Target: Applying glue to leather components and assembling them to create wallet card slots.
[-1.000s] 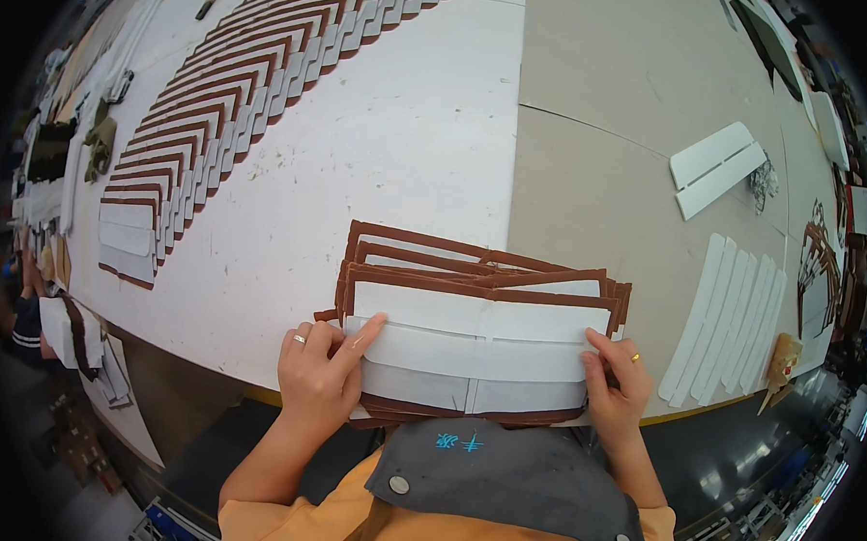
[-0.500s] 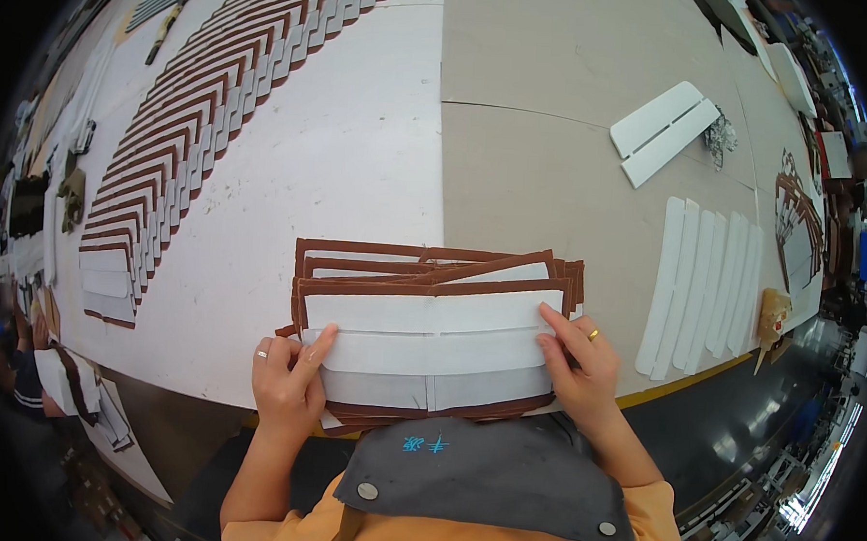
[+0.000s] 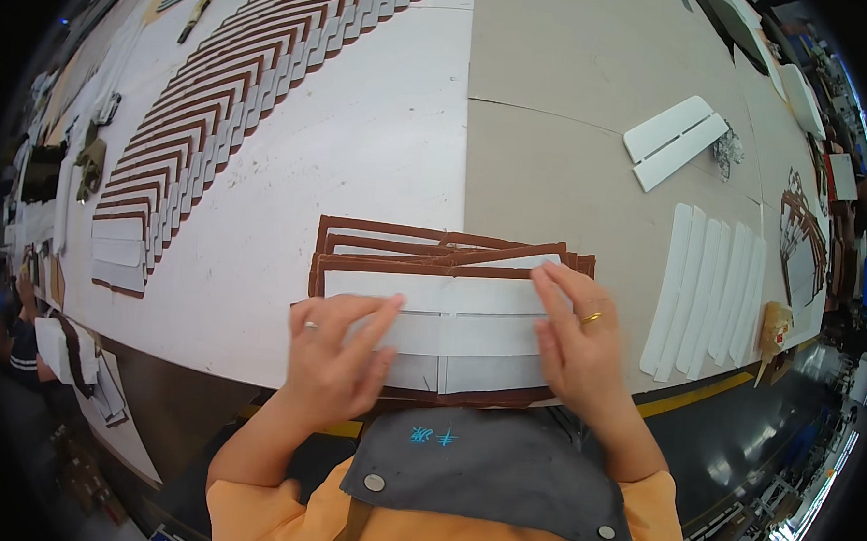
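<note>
we've got a white slotted board (image 3: 682, 151) on the right side of the table (image 3: 554, 179), a crumpled silvery wad (image 3: 727, 152) right by it, plus an olive bundle (image 3: 91, 164) way over left.

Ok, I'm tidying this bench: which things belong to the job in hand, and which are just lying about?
Job, seemingly:
panel stack, at left hand and right hand
matching panel row
white strips, probably

Lying about, probably:
crumpled wrap
green bundle
long tool

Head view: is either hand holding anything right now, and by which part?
Nothing is visibly gripped. The left hand is over the left part of the top white panel, the right hand at its right end; contact cannot be told.
</note>
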`<state>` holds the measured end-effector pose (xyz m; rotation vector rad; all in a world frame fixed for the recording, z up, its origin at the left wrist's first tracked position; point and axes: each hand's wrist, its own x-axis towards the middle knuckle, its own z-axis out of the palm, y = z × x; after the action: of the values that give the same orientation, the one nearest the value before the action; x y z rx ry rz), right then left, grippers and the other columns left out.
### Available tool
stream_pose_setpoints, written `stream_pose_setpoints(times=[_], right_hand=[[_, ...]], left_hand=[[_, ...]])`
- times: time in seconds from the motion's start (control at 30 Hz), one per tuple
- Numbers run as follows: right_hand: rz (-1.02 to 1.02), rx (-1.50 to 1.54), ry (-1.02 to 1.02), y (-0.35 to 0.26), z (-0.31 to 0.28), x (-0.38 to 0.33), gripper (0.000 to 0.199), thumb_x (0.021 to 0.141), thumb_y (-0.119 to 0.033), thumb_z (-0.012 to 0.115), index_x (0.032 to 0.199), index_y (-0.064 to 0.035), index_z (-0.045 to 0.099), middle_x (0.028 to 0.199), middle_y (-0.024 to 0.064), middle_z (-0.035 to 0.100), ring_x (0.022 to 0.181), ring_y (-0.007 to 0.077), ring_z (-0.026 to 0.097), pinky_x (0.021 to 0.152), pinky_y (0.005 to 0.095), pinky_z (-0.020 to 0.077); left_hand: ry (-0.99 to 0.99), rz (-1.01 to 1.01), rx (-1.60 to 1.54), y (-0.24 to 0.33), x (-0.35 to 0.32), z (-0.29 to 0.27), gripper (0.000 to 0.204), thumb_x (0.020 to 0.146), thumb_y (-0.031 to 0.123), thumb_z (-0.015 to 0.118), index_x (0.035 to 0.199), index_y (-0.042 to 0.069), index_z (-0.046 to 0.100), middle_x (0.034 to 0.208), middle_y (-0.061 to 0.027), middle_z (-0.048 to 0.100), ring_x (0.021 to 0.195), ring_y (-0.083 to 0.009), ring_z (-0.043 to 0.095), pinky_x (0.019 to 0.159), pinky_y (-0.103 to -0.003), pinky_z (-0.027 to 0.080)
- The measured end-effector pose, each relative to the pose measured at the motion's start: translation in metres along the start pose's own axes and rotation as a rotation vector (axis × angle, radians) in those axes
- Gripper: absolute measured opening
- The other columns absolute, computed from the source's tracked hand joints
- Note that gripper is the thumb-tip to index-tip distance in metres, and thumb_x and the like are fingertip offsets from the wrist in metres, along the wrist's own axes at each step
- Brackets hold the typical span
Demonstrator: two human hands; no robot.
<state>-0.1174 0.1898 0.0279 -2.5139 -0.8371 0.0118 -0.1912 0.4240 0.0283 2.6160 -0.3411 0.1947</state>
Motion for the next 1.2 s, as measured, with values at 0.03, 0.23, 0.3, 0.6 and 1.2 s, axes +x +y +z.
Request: stream_pose_setpoints(times=[0.03,0.23,0.3,0.6,1.2], right_hand=[[-0.139,-0.009,-0.047,-0.007,0.002,0.006,0.043,0.079,-0.013,0.053,0.12,-0.0075,0.044,0.118,0.01,0.046,0.109,0.0227,0.044,0.092,0.0402,0.0319],[-0.085,-0.165,-0.232,0.023,0.016,0.004,0.045,0.083,-0.02,0.046,0.125,-0.0069,0.038,0.133,0.0095,0.033,0.124,0.0261,0.027,0.102,0.0437,0.0162],[-0.014,-0.14,-0.061,0.023,0.016,0.01,0.039,0.081,-0.015,0.048,0.119,-0.0056,0.044,0.125,0.0107,0.04,0.117,0.0276,0.035,0.098,0.0425,0.0232],[-0.134,0.291,0.021,0.002,0.037,0.045,0.012,0.074,-0.006,0.056,0.085,-0.0038,0.053,0.094,0.0073,0.052,0.092,0.0243,0.047,0.082,0.0358,0.0346],[-0.219,0.302,0.057,0.002,0.038,0.047,0.01,0.074,-0.003,0.053,0.082,-0.0055,0.048,0.09,0.0065,0.048,0.088,0.0236,0.045,0.083,0.0354,0.0287]], left_hand=[[-0.075,0.082,-0.008,0.007,0.008,0.004,0.044,0.075,0.015,0.055,0.117,0.004,0.047,0.117,-0.0114,0.046,0.108,-0.0234,0.043,0.091,-0.04,0.027],[-0.292,-0.117,0.04,-0.009,-0.007,0.016,0.053,0.083,0.023,0.046,0.128,0.003,0.03,0.137,-0.0153,0.021,0.128,-0.0285,0.016,0.102,-0.046,0.007],[-0.232,-0.276,0.061,-0.018,-0.008,0.016,0.053,0.083,0.022,0.045,0.129,0.001,0.028,0.137,-0.0159,0.019,0.129,-0.0292,0.015,0.102,-0.047,0.006],[0.059,-0.209,0.0,-0.018,-0.009,0.028,0.054,0.081,0.013,0.046,0.128,-0.002,0.024,0.134,-0.0186,0.024,0.125,-0.032,0.02,0.102,-0.045,0.009],[0.311,-0.364,-0.515,-0.031,-0.011,0.03,0.045,0.083,0.005,0.04,0.126,-0.001,0.026,0.127,-0.0162,0.035,0.117,-0.0256,0.032,0.098,-0.034,0.024]])
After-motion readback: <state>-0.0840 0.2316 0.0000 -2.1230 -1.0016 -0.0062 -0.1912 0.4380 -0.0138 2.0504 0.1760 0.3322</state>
